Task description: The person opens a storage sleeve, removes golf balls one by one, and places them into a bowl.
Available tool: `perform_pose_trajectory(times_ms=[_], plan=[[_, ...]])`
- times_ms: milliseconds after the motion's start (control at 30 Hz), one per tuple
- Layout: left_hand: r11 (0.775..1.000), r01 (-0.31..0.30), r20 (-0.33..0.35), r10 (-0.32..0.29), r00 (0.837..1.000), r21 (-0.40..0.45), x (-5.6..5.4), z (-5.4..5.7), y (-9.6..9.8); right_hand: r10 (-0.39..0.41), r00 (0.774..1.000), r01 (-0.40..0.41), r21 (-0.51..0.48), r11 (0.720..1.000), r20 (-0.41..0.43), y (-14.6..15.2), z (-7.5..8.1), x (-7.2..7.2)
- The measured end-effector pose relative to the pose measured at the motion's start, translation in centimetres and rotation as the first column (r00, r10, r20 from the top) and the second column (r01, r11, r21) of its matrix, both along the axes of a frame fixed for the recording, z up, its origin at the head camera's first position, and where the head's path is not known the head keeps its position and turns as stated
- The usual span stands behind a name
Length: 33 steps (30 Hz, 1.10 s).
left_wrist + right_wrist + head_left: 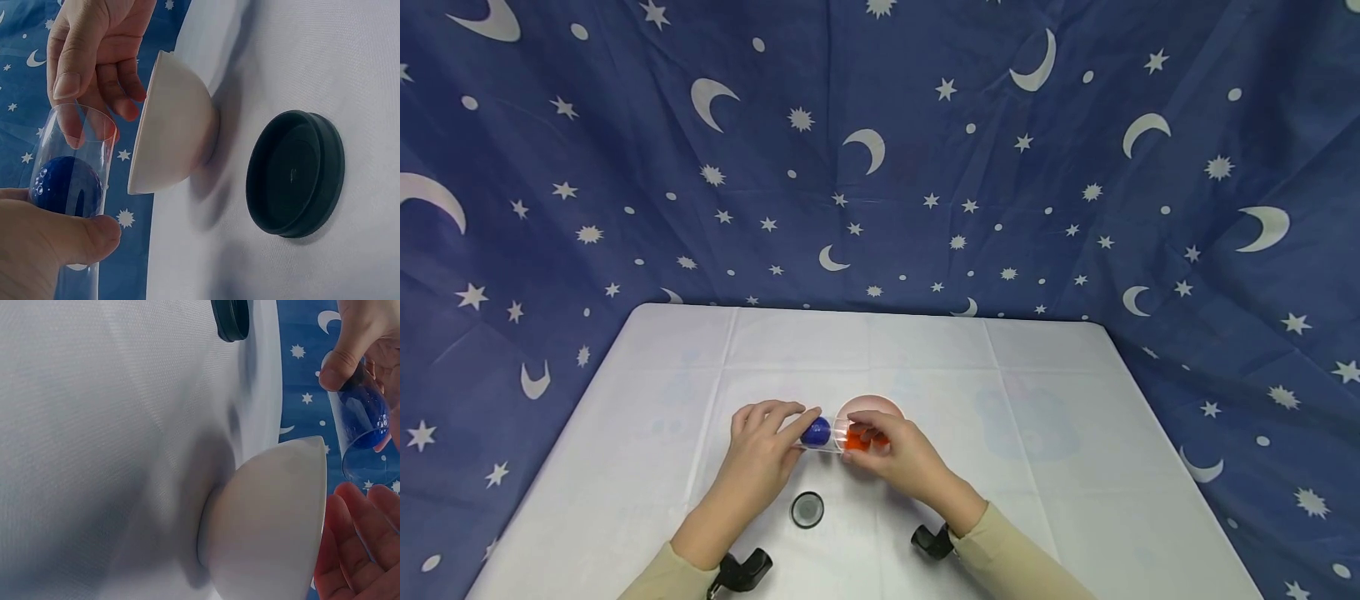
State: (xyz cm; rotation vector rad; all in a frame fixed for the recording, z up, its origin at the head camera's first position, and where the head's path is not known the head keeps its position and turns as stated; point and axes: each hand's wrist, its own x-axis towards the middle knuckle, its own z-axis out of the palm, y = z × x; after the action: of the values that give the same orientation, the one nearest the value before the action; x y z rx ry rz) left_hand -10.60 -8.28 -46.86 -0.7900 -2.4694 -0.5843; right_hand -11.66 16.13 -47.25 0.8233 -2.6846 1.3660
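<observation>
My left hand (762, 446) grips a clear tube (839, 435) lying nearly level. Inside the tube sits a shiny blue ball (67, 185), beside the left thumb. The tube's open mouth points right, toward a light-coloured bowl (178, 128). Around that mouth, over the bowl, my right hand (891, 450) has its fingers loosely bent; no ball shows in its palm in the wrist views. Something bright orange (857, 440) shows below the right fingers in the head view, partly hidden by them.
A dark round lid (807, 509) lies on the white-covered table (940, 358), nearer the body than the bowl. Behind the table hangs a blue curtain (910, 150) with moons and stars. Black wrist mounts (743, 572) stick out at both sleeves.
</observation>
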Motion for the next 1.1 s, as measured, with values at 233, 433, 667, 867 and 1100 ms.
perform_pose_trajectory(times_ms=[233,433,667,867,1100], plan=[[1.000,0.020,-0.019,-0.020,1.000,0.015,-0.04,-0.12,0.04,-0.002,1.000,0.002,-0.006,1.000,-0.020,-0.06,-0.08,0.04],[1.000,0.024,-0.023,-0.024,0.999,0.008,-0.10,-0.19,0.09,-0.012,1.000,0.012,0.009,1.000,0.012,-0.11,0.15,0.14],[1.000,0.024,-0.019,-0.024,1.000,0.006,-0.08,-0.23,0.05,-0.014,0.999,0.013,0.015,1.000,0.047,-0.18,0.30,0.19],[0.999,0.038,-0.030,-0.038,0.999,0.011,-0.08,-0.19,-0.02,-0.017,0.998,0.016,0.010,1.000,0.059,-0.16,0.16,0.24],[0.999,0.041,-0.034,-0.041,0.999,-0.007,-0.02,0.10,0.01,-0.016,0.998,0.016,-0.001,1.000,0.056,-0.18,0.02,0.22]])
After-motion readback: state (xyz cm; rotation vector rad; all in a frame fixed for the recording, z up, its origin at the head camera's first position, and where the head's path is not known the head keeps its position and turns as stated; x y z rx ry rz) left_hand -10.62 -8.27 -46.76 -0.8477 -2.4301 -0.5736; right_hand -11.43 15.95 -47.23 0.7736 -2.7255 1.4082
